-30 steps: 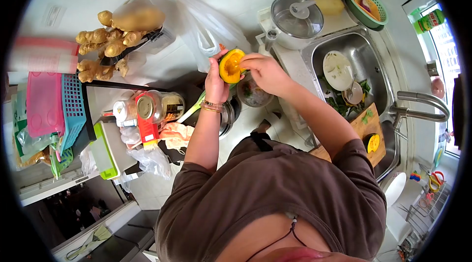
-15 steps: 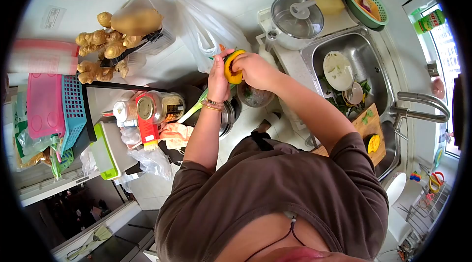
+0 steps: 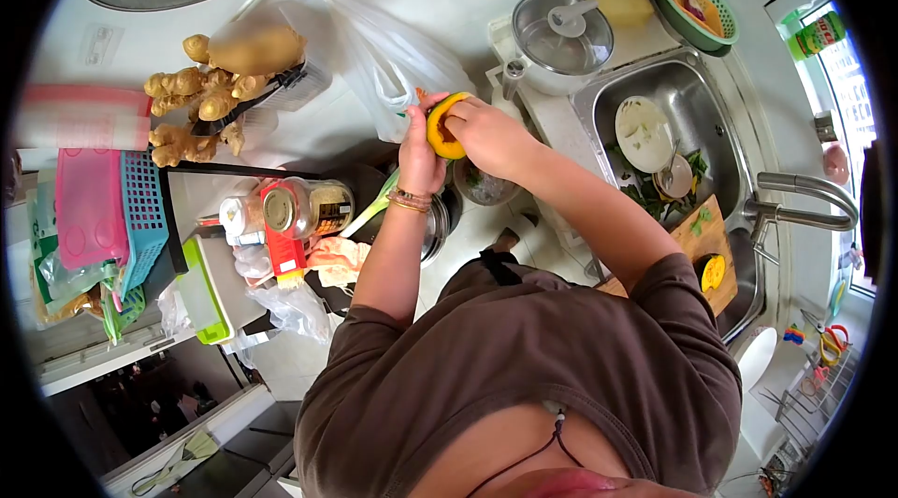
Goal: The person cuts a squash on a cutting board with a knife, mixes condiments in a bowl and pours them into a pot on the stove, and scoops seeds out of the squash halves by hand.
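Note:
My left hand is wrapped round a hollowed pumpkin piece with orange flesh, its open side turned toward my right hand. The curled fingers of my right hand reach into the hollow, and their tips are hidden there. Whether they pinch anything inside cannot be made out. Just below the hands, a bin lined with a clear bag holds some scraps. A white plastic bag hangs on the wall right behind them.
To the right, the steel sink contains a plate and greens. A cutting board bears another pumpkin piece. A lidded pot stands beyond the counter edge. Jars and ginger are at left.
My right hand has shifted slightly at the hollow, and the pumpkin piece has turned a little, showing its rim more. My left hand keeps its hold.

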`<act>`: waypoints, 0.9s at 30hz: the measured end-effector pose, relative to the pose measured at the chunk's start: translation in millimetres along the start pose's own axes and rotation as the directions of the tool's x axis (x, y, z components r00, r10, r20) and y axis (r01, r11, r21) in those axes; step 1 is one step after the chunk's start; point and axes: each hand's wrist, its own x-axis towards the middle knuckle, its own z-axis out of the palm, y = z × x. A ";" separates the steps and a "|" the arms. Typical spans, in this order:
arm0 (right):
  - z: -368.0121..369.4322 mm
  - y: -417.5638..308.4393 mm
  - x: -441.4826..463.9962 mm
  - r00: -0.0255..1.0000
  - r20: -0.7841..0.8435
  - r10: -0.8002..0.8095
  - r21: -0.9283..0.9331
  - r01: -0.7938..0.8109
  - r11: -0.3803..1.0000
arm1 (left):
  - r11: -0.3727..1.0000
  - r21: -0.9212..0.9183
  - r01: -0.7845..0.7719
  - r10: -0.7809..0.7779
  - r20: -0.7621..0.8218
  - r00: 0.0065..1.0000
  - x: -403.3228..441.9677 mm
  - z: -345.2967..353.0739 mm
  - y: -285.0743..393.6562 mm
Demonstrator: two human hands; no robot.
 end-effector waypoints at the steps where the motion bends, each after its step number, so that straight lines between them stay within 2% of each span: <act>1: -1.5 0.9 0.9 0.997 0.042 0.061 0.048 -0.063 0.997 | 1.000 0.017 -0.003 0.003 0.009 1.000 0.9 0.3 -2.7; 3: -7.6 0.2 2.0 0.974 0.137 0.178 0.139 -0.197 0.971 | 1.000 0.015 -0.027 0.026 0.009 1.000 0.8 0.4 -7.7; 4: -16.6 -1.6 3.5 0.935 0.192 0.298 0.289 -0.344 0.894 | 0.999 0.014 -0.036 0.036 0.011 0.999 0.9 1.9 -8.2; 6: -35.7 -4.7 7.4 0.809 0.350 0.472 0.528 -0.587 0.614 | 0.999 -0.031 0.017 -0.016 0.024 1.000 -4.6 8.2 -1.1; 9: -24.6 9.6 0.5 0.768 0.272 0.580 0.689 -0.576 0.439 | 0.997 -0.064 0.037 -0.037 0.008 0.999 -5.5 9.4 2.1; 12: -19.0 7.0 -5.4 0.821 0.151 0.550 0.686 -0.488 0.540 | 0.996 -0.090 0.029 -0.027 0.020 0.999 -6.3 10.6 3.5; 14: -20.1 -1.2 -7.6 0.935 -0.012 0.355 0.396 -0.322 0.860 | 0.996 -0.084 0.000 0.003 0.033 0.999 -5.6 11.2 1.7; 15: -20.2 -5.0 -7.7 0.971 -0.059 0.230 0.212 -0.213 0.954 | 0.997 -0.068 -0.026 0.029 0.035 0.999 -3.0 9.9 -1.5; 18: -12.6 -9.8 -6.6 0.975 0.043 0.217 0.038 -0.219 0.975 | 0.997 0.015 -0.076 0.075 0.038 0.996 -0.2 9.7 -8.9; 21: -19.2 -9.5 -2.7 0.953 0.055 0.299 0.141 -0.304 0.942 | 0.992 0.069 -0.109 0.106 0.048 0.993 0.0 11.8 -8.4; 24: -31.6 -5.4 -1.6 0.878 0.182 0.443 0.474 -0.473 0.743 | 0.995 0.009 -0.096 0.096 0.051 0.994 -3.0 17.6 -1.6; 27: -23.4 -5.2 -2.7 0.816 0.270 0.511 0.745 -0.513 0.426 | 0.991 -0.015 -0.130 0.130 0.046 0.990 -0.9 16.6 -3.7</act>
